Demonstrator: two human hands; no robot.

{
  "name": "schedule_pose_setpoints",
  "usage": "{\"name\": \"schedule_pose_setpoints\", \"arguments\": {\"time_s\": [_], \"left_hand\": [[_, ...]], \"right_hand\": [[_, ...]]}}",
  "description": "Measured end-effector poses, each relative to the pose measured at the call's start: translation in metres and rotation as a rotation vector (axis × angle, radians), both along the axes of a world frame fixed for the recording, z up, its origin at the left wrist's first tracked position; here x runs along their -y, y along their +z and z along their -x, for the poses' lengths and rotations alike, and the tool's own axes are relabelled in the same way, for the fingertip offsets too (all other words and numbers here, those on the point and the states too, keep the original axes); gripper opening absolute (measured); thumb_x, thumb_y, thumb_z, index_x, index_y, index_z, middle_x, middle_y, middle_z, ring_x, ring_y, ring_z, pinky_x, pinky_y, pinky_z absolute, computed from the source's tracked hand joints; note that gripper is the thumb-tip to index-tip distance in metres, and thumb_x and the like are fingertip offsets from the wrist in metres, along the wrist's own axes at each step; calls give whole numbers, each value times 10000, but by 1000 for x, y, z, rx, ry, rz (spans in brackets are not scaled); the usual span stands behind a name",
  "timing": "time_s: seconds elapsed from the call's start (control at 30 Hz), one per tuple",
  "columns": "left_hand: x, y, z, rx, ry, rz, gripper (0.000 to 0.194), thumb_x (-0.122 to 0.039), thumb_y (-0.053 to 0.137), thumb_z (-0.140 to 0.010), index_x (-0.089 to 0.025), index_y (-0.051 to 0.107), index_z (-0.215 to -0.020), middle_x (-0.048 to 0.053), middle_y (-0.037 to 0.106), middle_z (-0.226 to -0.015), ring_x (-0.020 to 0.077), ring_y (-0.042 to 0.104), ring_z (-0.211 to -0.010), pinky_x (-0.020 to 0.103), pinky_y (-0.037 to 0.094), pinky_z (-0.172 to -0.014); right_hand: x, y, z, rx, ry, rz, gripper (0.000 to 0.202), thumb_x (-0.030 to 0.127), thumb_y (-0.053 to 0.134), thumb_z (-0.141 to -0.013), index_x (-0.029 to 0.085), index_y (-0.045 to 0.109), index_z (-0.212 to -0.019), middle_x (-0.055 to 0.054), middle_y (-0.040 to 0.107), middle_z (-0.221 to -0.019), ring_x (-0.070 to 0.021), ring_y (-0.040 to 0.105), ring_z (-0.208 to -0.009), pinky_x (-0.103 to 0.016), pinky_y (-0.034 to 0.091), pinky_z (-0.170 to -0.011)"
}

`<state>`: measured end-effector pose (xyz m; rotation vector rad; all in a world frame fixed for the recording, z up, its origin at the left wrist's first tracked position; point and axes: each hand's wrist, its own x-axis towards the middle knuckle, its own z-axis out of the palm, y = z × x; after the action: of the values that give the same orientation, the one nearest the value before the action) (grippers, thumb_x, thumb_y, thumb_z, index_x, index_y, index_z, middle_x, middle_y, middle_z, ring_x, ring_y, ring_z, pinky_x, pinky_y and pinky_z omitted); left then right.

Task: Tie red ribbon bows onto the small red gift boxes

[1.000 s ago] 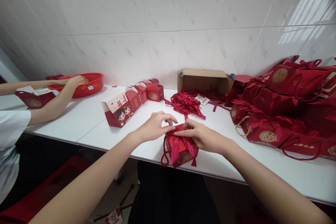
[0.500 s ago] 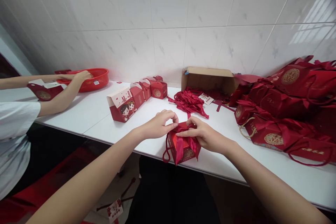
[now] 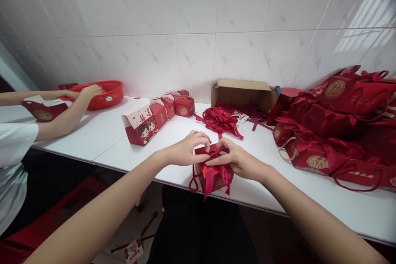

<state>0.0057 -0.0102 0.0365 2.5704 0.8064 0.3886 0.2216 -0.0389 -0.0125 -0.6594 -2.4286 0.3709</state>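
Note:
A small red gift box point(image 3: 218, 181) stands at the table's front edge, right before me. Red ribbon point(image 3: 209, 180) is tied across its top, and two tails hang down its front. A dark red cord handle point(image 3: 193, 181) loops out at its left side. My left hand point(image 3: 189, 148) pinches the ribbon at the top of the box from the left. From the right, my right hand point(image 3: 235, 159) has thumb and fingers closed on the ribbon at the knot. The fingers partly cover the knot itself.
Behind the box lies a heap of red ribbons point(image 3: 220, 121) before an open cardboard box point(image 3: 244, 95). Finished-looking red boxes point(image 3: 318, 142) are piled at right. A row of red boxes point(image 3: 145, 126) stands left. Further left, a co-worker's hand point(image 3: 93, 90) reaches into a red basin point(image 3: 116, 95).
My fingers have drawn closer together over the knot, with the ribbon pulled into a tighter shape. The view has shifted slightly; the co-worker's hand stays in the basin.

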Motion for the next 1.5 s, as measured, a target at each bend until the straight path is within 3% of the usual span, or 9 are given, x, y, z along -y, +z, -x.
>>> {"name": "schedule_pose_setpoints", "arguments": {"time_s": [0.27,0.47,0.67,0.83,1.1,1.3,1.5], "left_hand": [[-5,1,-1,-23,-13,56,88,-290,561,-791,-213,603,-788,42,507,-1248,240,355,-1221,381,333,-994],[-11,3,-1,33,-2,1,173,-370,665,-722,-210,609,-692,22,543,-1196,241,363,-1195,379,326,-990],[-7,0,-5,-30,-86,-9,86,-306,576,-791,-220,578,-794,40,537,-1132,237,361,-1151,372,326,-973],[-8,-4,-7,-14,-105,35,101,-260,567,-773,-201,502,-724,42,542,-1047,224,400,-1080,354,377,-911],[-13,-7,-4,18,-75,26,105,-320,588,-780,-230,621,-822,38,493,-1273,262,320,-1229,430,285,-1032],[-15,-2,0,63,-87,-28,58,-288,637,-754,-234,657,-749,6,519,-1274,232,355,-1214,396,291,-1035],[-18,2,-4,120,-54,-61,189,-335,737,-655,-201,607,-624,9,567,-1170,222,391,-1176,372,321,-997]], "right_hand": [[-3,0,-1,-26,35,-13,332,116,529,-845,322,674,-1062,-57,436,-975,-161,475,-950,-333,475,-829],[-2,0,-3,9,19,-12,372,85,493,-855,326,669,-1077,-73,454,-969,-161,469,-916,-313,473,-790],[-4,-3,-3,-20,38,-27,354,109,500,-859,340,671,-1067,-72,453,-991,-168,467,-940,-336,475,-811],[-6,-5,-3,-45,58,-3,347,115,498,-859,335,671,-1064,-62,427,-991,-162,467,-942,-337,485,-826],[-5,-4,-3,-50,43,-12,305,144,516,-860,325,681,-1041,-63,450,-977,-167,468,-943,-362,492,-827],[-5,-4,-4,-64,55,13,299,160,506,-870,326,673,-1055,-58,424,-978,-159,467,-935,-358,493,-828],[-4,-2,-3,-59,59,11,312,131,495,-866,313,687,-1031,-65,430,-985,-171,461,-948,-369,494,-823]]}}
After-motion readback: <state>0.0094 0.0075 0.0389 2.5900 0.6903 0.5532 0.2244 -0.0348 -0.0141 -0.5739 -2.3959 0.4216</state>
